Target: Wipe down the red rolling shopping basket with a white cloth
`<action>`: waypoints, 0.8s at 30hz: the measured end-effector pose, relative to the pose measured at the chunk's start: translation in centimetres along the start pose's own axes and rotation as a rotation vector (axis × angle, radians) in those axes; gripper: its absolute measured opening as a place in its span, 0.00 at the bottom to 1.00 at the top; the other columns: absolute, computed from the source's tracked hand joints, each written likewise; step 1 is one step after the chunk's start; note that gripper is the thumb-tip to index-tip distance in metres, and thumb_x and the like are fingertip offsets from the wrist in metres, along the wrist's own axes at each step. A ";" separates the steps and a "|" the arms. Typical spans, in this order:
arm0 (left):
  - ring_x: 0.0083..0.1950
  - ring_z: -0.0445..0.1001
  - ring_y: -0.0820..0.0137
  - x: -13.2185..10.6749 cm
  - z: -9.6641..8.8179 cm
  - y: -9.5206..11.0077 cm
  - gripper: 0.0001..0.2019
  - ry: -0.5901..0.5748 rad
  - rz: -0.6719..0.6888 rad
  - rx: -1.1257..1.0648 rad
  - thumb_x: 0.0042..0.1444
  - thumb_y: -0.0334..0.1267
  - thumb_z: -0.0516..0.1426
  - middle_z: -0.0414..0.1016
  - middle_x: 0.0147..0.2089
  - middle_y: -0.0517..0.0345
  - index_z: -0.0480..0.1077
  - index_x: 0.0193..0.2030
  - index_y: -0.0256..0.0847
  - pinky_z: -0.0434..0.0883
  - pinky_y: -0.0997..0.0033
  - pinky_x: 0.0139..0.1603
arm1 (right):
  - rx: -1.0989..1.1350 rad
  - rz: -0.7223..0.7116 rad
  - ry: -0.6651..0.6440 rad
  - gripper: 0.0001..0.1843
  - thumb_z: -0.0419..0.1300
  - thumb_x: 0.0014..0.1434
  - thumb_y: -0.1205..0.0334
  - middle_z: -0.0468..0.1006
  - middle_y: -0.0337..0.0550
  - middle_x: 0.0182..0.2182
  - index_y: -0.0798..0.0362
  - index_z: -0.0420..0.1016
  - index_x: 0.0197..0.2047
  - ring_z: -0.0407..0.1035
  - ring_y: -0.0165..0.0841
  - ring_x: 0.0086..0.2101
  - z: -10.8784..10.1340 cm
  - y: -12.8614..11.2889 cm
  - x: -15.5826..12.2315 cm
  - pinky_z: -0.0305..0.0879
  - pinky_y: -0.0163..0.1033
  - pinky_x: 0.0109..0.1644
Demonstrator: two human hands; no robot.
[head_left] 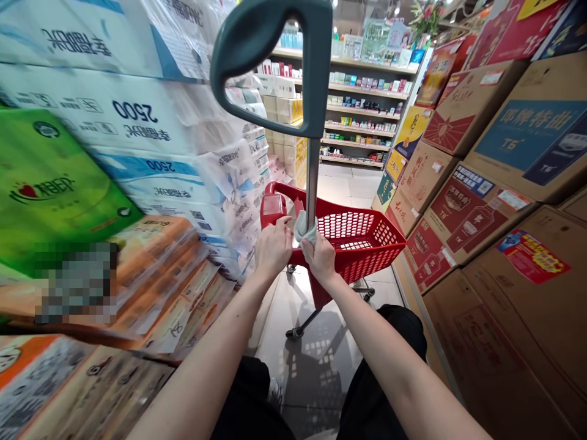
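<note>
A red rolling shopping basket (362, 241) stands tilted in the aisle in front of me, on small dark wheels. Its metal pole (313, 177) rises toward me and ends in a grey-green loop handle (316, 73). A pale, damp-looking cloth (305, 231) is wrapped around the lower pole. My right hand (320, 255) is closed on this cloth, pressing it to the pole. Just left of the pole, my left hand (274, 245) is closed at the basket's red rim, its fingers curled beside the cloth. The fingertips of the left hand are partly hidden.
Wrapped tissue packs (137, 122) are stacked high on the left, with a green pack (59, 189) and orange packs (151, 256) nearer. Cardboard cartons (509, 293) line the right side closely. Shelves of small boxed goods (362, 110) stand ahead across the tiled floor (342, 177).
</note>
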State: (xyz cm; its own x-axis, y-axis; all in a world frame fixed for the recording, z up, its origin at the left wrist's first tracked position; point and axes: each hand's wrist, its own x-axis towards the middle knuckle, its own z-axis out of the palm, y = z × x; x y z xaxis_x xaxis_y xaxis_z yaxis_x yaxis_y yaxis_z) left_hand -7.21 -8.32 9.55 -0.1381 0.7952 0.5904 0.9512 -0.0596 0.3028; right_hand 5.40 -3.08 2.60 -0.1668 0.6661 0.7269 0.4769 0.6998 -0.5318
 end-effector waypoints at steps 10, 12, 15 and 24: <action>0.45 0.73 0.60 0.4 0.8 1.0 0.19 -0.027 0.030 0.112 0.62 0.37 0.42 0.76 0.40 0.47 0.63 0.55 0.38 0.59 0.56 0.57 | 0.093 0.061 -0.007 0.29 0.33 0.69 0.48 0.72 0.43 0.24 0.51 0.68 0.31 0.68 0.34 0.27 -0.4 2.2 0.8 0.57 0.36 0.32; 0.44 0.74 0.61 0.4 1.2 1.2 0.19 -0.028 0.041 0.103 0.62 0.37 0.42 0.77 0.39 0.49 0.63 0.56 0.38 0.56 0.55 0.60 | 0.037 -0.014 -0.031 0.26 0.38 0.68 0.46 0.74 0.45 0.28 0.53 0.68 0.35 0.68 0.35 0.30 -1.0 2.3 0.3 0.59 0.37 0.35; 0.43 0.75 0.61 0.5 1.5 1.6 0.19 -0.037 0.050 0.115 0.62 0.37 0.42 0.78 0.36 0.51 0.62 0.57 0.39 0.55 0.55 0.61 | -0.043 -0.068 -0.041 0.24 0.46 0.64 0.42 0.74 0.48 0.31 0.55 0.68 0.39 0.69 0.37 0.33 -1.7 2.4 -0.1 0.59 0.37 0.37; 0.39 0.75 0.62 0.7 1.8 3.2 0.17 -0.110 0.091 0.287 0.58 0.33 0.43 0.78 0.35 0.51 0.63 0.52 0.37 0.57 0.60 0.59 | 0.073 0.071 -0.103 0.33 0.35 0.65 0.39 0.72 0.40 0.23 0.51 0.70 0.28 0.66 0.30 0.25 -2.1 4.4 1.6 0.51 0.32 0.28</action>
State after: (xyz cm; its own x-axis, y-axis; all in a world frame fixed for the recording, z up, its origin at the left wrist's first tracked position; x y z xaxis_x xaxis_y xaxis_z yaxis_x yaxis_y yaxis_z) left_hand -3.77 -6.85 9.58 -0.0332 0.8557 0.5164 0.9994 0.0271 0.0195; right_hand 9.07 0.50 2.29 -0.2244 0.7352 0.6396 0.4275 0.6641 -0.6134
